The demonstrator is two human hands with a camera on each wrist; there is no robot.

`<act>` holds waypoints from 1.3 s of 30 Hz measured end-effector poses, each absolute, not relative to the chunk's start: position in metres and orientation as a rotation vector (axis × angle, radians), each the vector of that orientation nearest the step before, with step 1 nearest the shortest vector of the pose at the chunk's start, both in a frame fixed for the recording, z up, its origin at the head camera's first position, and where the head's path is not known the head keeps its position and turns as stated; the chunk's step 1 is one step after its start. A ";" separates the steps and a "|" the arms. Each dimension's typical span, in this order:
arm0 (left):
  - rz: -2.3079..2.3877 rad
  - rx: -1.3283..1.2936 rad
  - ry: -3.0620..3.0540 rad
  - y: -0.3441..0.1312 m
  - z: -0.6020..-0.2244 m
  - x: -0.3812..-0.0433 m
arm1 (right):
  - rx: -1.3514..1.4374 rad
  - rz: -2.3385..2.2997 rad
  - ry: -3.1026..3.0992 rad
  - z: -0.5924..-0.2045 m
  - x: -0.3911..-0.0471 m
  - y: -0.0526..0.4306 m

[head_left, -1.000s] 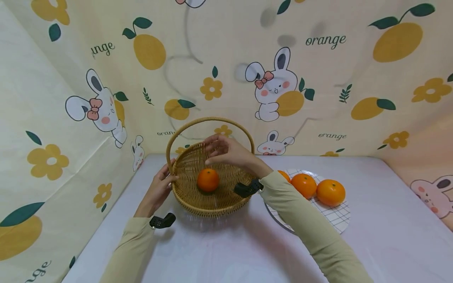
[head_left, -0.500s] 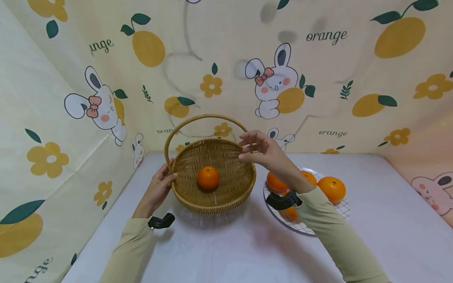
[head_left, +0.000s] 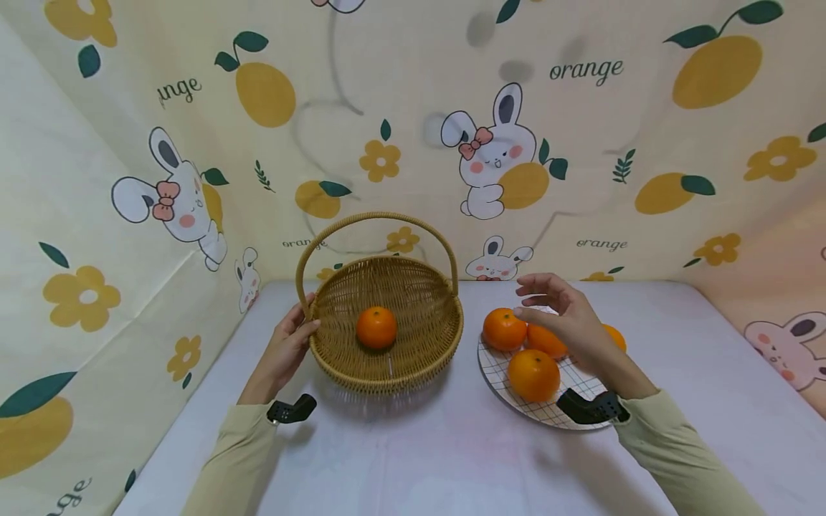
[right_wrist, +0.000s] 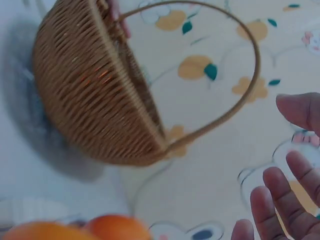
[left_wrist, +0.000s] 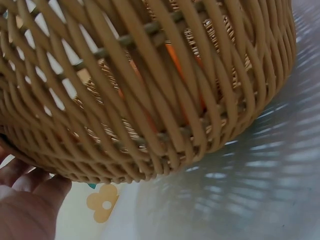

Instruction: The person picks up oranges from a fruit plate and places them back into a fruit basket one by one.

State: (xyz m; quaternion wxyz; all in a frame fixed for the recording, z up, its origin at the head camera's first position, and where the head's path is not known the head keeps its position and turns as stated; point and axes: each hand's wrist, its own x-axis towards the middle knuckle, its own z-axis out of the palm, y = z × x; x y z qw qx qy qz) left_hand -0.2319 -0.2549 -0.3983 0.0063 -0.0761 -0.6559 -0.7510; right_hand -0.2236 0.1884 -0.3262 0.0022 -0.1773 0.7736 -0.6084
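—Gripping what with the left hand (head_left: 282, 352)?
—Pinching, at nine o'clock, the rim of a round golden-brown wicker basket (head_left: 426, 315) between thumb and fingers, with a round orange fruit (head_left: 376, 328) inside.
—With the right hand (head_left: 574, 326)?
—Holding nothing, with loosely curved, parted fingers over four similar fruits (head_left: 533, 375) on a white checked plate (head_left: 497, 370) toward three o'clock.

Staged tabletop booth; wider room can't be told. Printed cloth (head_left: 413, 64) with rabbits (head_left: 484, 202), flowers (head_left: 380, 161) and "orange" lettering (head_left: 586, 70) walls far, left and right sides of pale table (head_left: 413, 466); faint shadows (head_left: 480, 30) on far side.
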 end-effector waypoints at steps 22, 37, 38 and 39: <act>-2.350 -0.250 -2.040 -0.257 -0.399 -0.232 | -0.086 -1.686 2.579 -0.411 -0.193 0.213; -2.405 -0.180 -1.992 -0.254 -0.400 -0.236 | -0.050 -1.668 2.569 -0.424 -0.193 0.212; -2.407 -0.179 -1.992 -0.254 -0.400 -0.236 | -0.044 -1.666 2.570 -0.424 -0.193 0.212; -2.406 -0.180 -1.996 -0.254 -0.400 -0.236 | -0.037 -1.664 2.570 -0.423 -0.192 0.212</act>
